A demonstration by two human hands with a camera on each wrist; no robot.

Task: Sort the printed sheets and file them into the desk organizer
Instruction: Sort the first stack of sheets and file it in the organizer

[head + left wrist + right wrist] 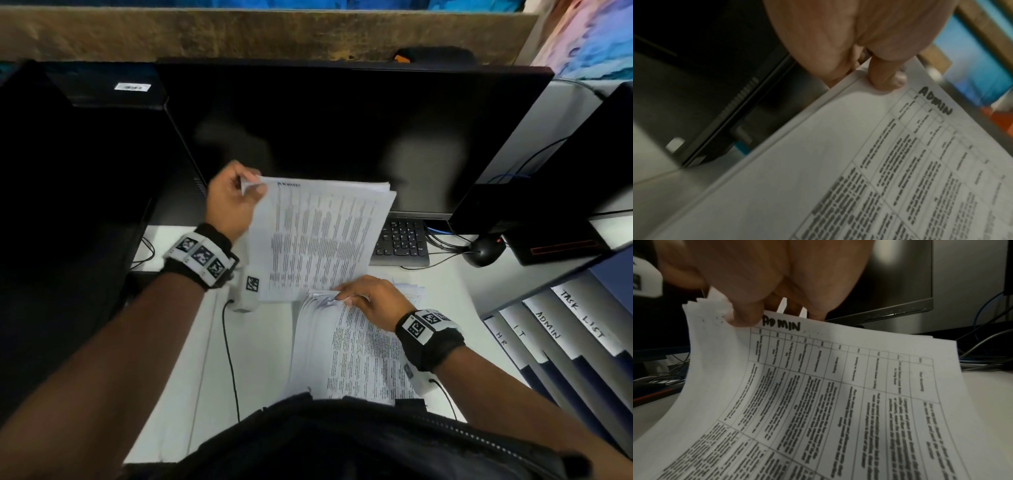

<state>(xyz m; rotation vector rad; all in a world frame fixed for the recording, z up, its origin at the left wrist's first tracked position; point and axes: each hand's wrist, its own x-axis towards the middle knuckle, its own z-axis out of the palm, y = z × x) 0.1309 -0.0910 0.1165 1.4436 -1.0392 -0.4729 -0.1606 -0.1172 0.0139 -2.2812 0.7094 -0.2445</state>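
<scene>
Above bench [486, 284]: left grip [230, 202] pinching raised sheets [318, 236], headed ADMIN.
Right grip [373, 301] pinching top edges of stack [356, 356] lying on bench.

Printed text on the raised sheets [318, 236] pinched in the left hand [233, 202] blurs beyond reading below the fingers [887, 78]; only the handwritten "ADMIN" heading beside them is legible. The right hand [371, 301] hides the top edge of the desk stack [356, 356], whose near edge is covered by dark clothing. The desk organizer [561, 342], right of the right fingers [744, 316], is cut off by the picture's edge. The keyboard [402, 240] shows only its right end beyond the sheets.
</scene>
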